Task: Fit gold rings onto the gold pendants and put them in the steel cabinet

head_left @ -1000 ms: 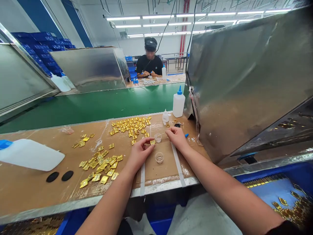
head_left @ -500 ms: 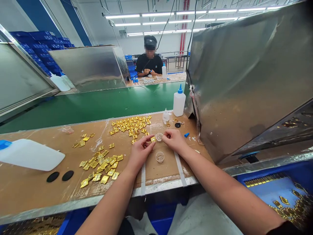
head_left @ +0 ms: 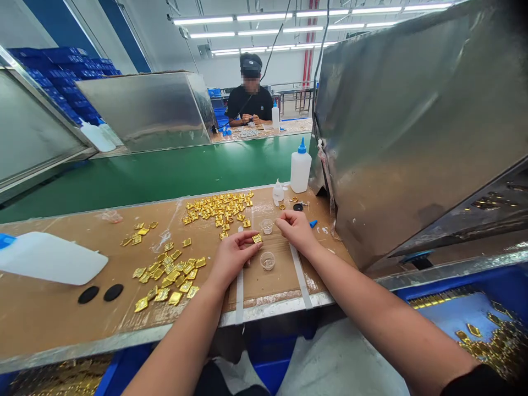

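Observation:
My left hand (head_left: pixel 235 256) pinches a small gold square piece (head_left: pixel 257 238) between thumb and fingertips. My right hand (head_left: pixel 296 228) is closed on a thin pale stick (head_left: pixel 270 225), whose tip points left towards the gold piece, apart from it. Under the stick stands a small clear cup (head_left: pixel 266 229). A second clear cup (head_left: pixel 268 262) stands nearer to me, between my forearms. To the left of my left hand lie loose gold pieces (head_left: pixel 175 269), and behind it a larger spread of gold pieces (head_left: pixel 218 208).
A white bottle with a blue cap (head_left: pixel 301 170) and a small dropper bottle (head_left: pixel 278 192) stand at the back. A large white bottle (head_left: pixel 53 258) lies at left near black discs (head_left: pixel 113 292). A metal panel (head_left: pixel 412 126) rises at right. A co-worker (head_left: pixel 250 104) sits across the green belt (head_left: pixel 177 168).
My right hand has drawn back slightly from the far cup, and the stick now shows across it. The left hand still holds the gold piece, tilted a little differently. The view has shifted slightly.

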Action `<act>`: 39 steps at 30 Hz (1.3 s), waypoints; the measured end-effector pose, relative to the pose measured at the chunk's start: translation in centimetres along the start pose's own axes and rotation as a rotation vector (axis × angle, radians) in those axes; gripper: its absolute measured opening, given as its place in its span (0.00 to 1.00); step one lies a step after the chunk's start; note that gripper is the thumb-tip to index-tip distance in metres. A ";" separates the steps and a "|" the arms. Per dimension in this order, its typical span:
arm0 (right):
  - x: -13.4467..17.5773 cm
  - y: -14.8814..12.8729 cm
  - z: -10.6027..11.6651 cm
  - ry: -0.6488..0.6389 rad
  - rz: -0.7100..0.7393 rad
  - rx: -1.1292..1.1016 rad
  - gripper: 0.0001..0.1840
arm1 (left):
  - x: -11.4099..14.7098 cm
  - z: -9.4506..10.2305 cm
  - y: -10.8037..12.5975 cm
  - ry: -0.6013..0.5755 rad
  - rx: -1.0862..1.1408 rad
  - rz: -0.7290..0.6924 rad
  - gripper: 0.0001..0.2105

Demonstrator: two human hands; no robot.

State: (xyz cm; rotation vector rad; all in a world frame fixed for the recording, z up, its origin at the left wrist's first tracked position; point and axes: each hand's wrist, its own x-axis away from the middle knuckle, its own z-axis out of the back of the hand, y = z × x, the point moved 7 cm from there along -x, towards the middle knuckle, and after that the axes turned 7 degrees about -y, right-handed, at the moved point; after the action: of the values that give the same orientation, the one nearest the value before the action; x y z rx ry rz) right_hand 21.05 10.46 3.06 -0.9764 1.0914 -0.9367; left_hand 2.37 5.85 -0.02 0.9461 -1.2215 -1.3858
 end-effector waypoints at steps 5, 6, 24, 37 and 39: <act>0.3 -0.4 -1.4 -0.116 0.028 0.087 0.13 | 0.0 -0.3 -0.2 -0.038 -0.034 0.013 0.27; 0.4 -0.3 -1.5 -0.124 0.031 0.100 0.13 | 0.0 -0.3 -0.1 -0.041 -0.046 0.012 0.26; 0.4 -0.4 -1.9 -0.167 0.047 0.155 0.14 | -0.1 -0.3 0.2 -0.043 -0.117 -0.037 0.24; 0.3 -0.2 -0.3 -0.033 0.079 0.126 0.12 | 0.2 0.0 1.2 0.011 -0.272 -0.089 0.18; 0.3 -0.2 0.2 0.023 0.100 0.198 0.11 | 0.3 0.0 1.4 0.016 -0.299 -0.100 0.17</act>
State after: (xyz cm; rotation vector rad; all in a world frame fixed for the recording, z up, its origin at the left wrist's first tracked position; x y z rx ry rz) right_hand 21.28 10.16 3.23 -0.7440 1.0354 -0.9567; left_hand 2.63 5.61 1.39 0.8145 -0.9323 -1.5844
